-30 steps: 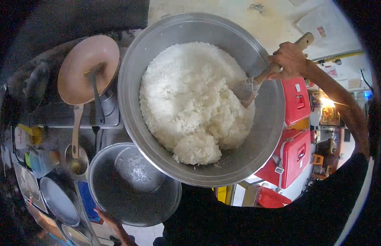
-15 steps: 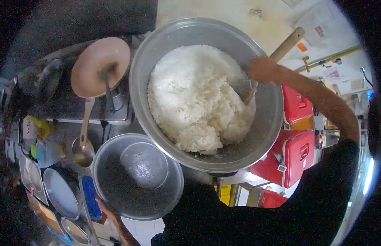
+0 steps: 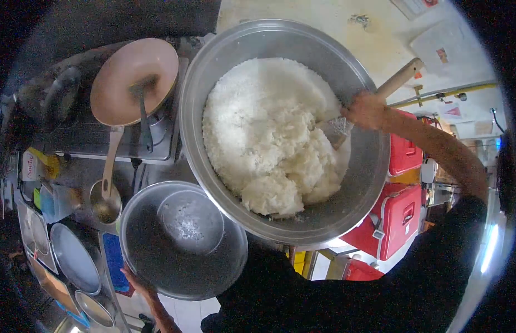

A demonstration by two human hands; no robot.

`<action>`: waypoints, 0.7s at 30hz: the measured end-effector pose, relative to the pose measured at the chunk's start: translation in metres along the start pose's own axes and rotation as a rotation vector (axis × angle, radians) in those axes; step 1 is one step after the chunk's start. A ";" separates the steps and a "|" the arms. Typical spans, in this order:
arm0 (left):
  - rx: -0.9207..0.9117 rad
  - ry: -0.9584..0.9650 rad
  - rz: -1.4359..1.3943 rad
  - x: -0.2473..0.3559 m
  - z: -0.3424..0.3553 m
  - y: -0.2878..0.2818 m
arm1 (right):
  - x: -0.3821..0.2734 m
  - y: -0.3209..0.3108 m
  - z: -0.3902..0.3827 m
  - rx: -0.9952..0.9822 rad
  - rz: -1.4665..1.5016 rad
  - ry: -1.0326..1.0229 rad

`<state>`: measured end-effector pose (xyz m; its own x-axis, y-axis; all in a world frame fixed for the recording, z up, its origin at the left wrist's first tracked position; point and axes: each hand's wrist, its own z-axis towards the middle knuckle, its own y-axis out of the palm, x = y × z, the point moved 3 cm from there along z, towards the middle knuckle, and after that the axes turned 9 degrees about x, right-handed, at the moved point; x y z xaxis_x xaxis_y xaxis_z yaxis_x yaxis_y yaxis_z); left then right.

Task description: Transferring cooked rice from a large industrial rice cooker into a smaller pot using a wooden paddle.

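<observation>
Wooden paddle (image 3: 399,77), gripped in right hand (image 3: 367,111): long axis slanting, blade lower-left of that hand, against white rice (image 3: 269,133) in pot (image 3: 369,183). Rice lies left of right hand, the nearer one. Grey basin (image 3: 147,244): left hand (image 3: 140,286) at outer wall, finger closure unclear.

the right hand (image 3: 364,111) has moved lower on the wooden-handled paddle (image 3: 399,79), nearer its blade (image 3: 337,133).

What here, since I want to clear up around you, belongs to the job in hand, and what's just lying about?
Apparently in use:
- large pot
- rice inside it
- paddle, in the right hand
- grey bowl, left hand at its rim

Seemingly lying about:
- frying pan
- spatula in it
- red boxes
</observation>
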<state>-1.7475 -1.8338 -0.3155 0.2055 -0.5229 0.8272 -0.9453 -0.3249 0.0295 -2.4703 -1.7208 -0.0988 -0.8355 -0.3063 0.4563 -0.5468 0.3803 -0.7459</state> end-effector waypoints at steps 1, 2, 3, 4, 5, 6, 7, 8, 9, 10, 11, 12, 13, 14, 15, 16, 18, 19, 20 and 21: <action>-0.016 0.024 0.022 0.002 0.001 -0.002 | -0.002 0.001 0.006 -0.055 0.039 -0.029; 0.018 -0.008 -0.024 -0.001 0.002 -0.004 | -0.004 0.002 0.009 -0.104 0.065 -0.064; 0.074 -0.044 -0.077 -0.002 0.001 -0.009 | -0.008 0.002 0.010 -0.108 0.063 -0.081; 0.072 -0.052 -0.060 -0.004 0.000 -0.011 | -0.011 0.004 0.010 -0.207 0.071 -0.099; 0.099 -0.023 -0.028 -0.004 -0.001 -0.014 | -0.016 0.008 0.005 -0.312 0.079 -0.114; 0.126 0.002 0.002 -0.006 -0.003 -0.015 | -0.021 0.009 0.003 -0.321 0.072 -0.130; 0.148 0.028 0.040 -0.005 -0.004 -0.017 | -0.028 0.008 -0.003 -0.245 0.107 -0.130; 0.170 0.054 0.068 -0.007 -0.005 -0.017 | -0.032 0.010 -0.008 -0.233 0.135 -0.126; 0.186 0.088 0.117 -0.005 -0.007 -0.018 | -0.038 0.011 -0.014 -0.179 0.139 -0.133; 0.160 0.150 0.180 -0.003 -0.008 -0.015 | -0.042 0.014 -0.019 -0.177 0.172 -0.098; 0.094 0.157 0.099 -0.002 -0.009 -0.011 | -0.045 0.018 -0.024 -0.236 0.184 -0.045; 0.100 0.093 0.095 -0.002 -0.010 -0.009 | -0.048 0.018 -0.029 -0.181 0.203 -0.057; 0.115 0.132 0.107 0.000 -0.012 -0.006 | -0.051 0.020 -0.032 -0.198 0.171 -0.035; 0.198 0.121 0.080 0.001 -0.014 -0.007 | -0.051 0.020 -0.035 -0.170 0.146 -0.020; 0.132 0.171 0.121 0.004 -0.015 -0.002 | -0.052 0.020 -0.040 -0.215 0.141 -0.015; 0.188 0.071 -0.010 0.003 -0.015 -0.002 | -0.053 0.019 -0.042 -0.198 0.225 0.010; 0.259 -0.021 -0.144 0.001 -0.017 -0.005 | -0.052 0.014 -0.045 -0.171 0.307 0.021; 0.209 0.032 -0.039 0.003 -0.015 -0.005 | -0.052 0.011 -0.045 -0.123 0.268 0.008; 0.148 0.114 0.069 0.004 -0.014 -0.005 | -0.052 0.007 -0.044 -0.057 0.215 0.001; 0.172 0.088 0.063 0.002 -0.012 -0.009 | -0.054 0.006 -0.042 -0.066 0.226 -0.016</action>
<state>-1.7414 -1.8219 -0.3073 0.1175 -0.4776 0.8707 -0.8968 -0.4276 -0.1135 -2.4312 -1.6649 -0.1075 -0.9365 -0.2200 0.2729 -0.3483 0.4968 -0.7949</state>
